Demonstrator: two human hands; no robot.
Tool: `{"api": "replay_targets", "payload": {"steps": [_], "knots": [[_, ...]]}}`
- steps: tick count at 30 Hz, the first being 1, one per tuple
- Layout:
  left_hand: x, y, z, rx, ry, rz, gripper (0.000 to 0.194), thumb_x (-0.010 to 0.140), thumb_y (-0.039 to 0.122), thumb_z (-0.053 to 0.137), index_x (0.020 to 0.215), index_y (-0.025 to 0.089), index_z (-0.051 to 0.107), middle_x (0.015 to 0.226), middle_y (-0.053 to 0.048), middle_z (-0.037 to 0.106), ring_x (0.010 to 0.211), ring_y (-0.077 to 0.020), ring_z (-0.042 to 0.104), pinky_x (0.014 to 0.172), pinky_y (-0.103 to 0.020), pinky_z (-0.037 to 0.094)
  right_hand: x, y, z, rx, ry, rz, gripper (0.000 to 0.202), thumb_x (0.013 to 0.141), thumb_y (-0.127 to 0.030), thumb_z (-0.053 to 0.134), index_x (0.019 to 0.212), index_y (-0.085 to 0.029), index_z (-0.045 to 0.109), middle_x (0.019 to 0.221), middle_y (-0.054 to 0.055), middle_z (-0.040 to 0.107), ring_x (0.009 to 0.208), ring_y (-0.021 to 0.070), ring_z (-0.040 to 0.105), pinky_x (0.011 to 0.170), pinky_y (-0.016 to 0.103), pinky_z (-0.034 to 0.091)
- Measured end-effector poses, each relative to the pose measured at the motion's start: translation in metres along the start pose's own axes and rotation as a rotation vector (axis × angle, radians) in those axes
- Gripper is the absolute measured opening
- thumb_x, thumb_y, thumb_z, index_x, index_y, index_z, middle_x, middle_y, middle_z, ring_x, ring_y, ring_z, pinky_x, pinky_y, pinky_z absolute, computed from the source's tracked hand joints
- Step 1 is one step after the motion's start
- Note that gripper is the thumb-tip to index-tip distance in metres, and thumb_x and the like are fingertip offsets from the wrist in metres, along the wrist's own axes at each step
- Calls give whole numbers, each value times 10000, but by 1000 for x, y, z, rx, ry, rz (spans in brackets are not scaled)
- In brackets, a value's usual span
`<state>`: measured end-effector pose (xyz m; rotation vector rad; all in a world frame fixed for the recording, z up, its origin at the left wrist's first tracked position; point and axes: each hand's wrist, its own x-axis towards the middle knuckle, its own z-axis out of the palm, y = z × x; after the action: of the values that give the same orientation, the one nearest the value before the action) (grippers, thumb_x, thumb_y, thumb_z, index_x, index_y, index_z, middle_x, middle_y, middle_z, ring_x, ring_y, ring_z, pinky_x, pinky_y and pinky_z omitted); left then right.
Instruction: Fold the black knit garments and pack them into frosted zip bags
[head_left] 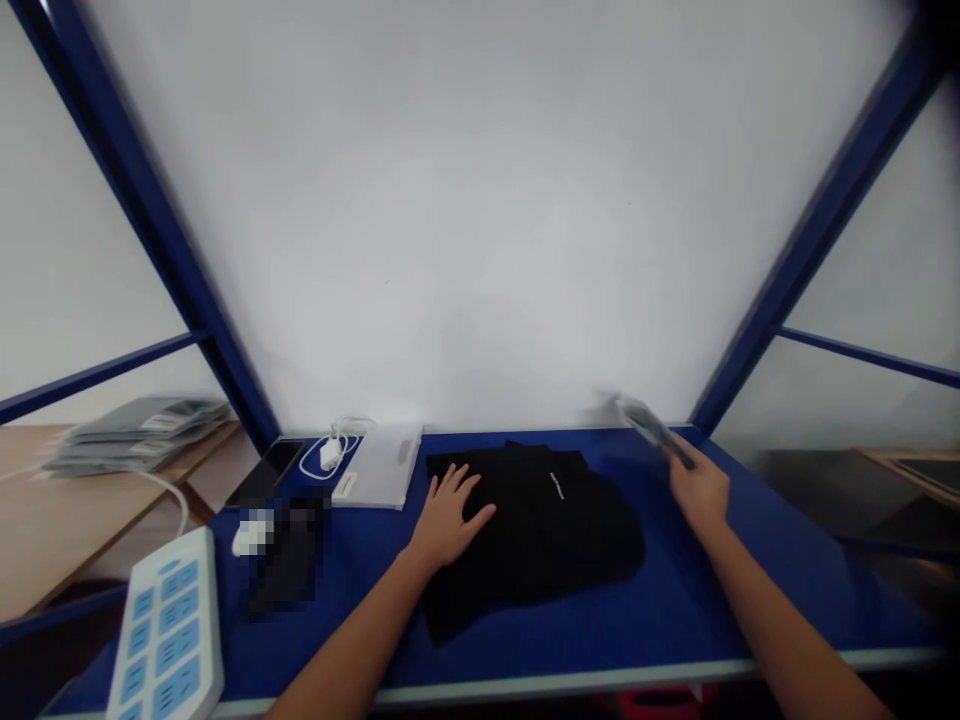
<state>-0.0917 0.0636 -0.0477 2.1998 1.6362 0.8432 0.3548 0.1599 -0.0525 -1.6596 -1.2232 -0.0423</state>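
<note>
A folded black garment (540, 530) with a small line of white lettering lies on the blue tabletop in front of me. Spread fingers of my left hand (448, 518) rest flat on its left side. Off to the right, my right hand (699, 488) is closed around a thin, flat grey item (643, 420), held tilted above the table's back right. Motion blur hides what kind of item it is. Left of the garment lies a flat whitish plastic packet (379, 465) with a small label.
A white charger with cable (330, 453), a dark phone (265, 475) and a pixelated dark object (289, 555) sit at the left. A white power strip (169, 625) is at the front left. Stacked grey packets (142, 432) lie on a wooden surface beyond the blue frame (150, 220).
</note>
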Motion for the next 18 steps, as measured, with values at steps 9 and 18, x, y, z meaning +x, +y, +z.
{"api": "replay_targets", "payload": {"steps": [9,18], "knots": [[17,-16,-23,-965,302,-257,580,856,597,559,1152,110,663,1075,-148,715,931,-255,674,802,-379,544,-124,-177,40,245,-503,-841,527,776,-87,488,1200,-335,677,1418,28,550,1427,286,347,1154,659,130],[11,-2,-33,-953,488,-191,327,788,446,721,953,190,604,929,-62,741,901,-217,697,843,-347,536,-149,-227,11,188,-520,-792,467,722,-222,634,1176,-323,675,1560,25,325,1445,412,217,1136,705,63]]}}
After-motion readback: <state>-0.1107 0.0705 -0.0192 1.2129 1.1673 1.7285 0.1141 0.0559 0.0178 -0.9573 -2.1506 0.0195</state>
